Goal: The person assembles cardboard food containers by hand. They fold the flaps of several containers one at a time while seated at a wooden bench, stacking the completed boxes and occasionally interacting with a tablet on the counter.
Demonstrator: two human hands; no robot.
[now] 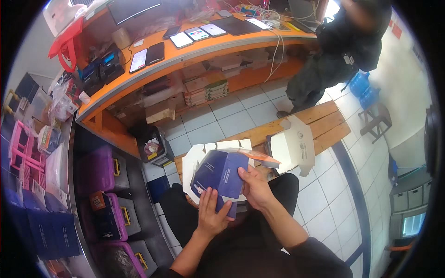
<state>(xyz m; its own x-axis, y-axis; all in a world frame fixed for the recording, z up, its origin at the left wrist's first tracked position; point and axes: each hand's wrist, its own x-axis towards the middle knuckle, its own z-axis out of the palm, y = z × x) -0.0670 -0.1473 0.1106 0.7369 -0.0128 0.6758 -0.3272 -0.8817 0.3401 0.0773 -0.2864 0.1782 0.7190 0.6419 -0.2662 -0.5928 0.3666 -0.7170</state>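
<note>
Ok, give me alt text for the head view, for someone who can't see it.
A person's right hand grips a folded dark blue cardboard piece by its right edge; the left hand lies on its lower part. White cardboard pieces sit on a wooden bench. Beyond, phones lie on an orange counter; another person stands upper right.

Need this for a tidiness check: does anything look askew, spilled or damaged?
The white cables stand out: they lie tangled on the orange counter, and part hangs loosely over its front edge, which looks untidy. No spill shows, and the blue carton being handled has no clear damage.
</note>
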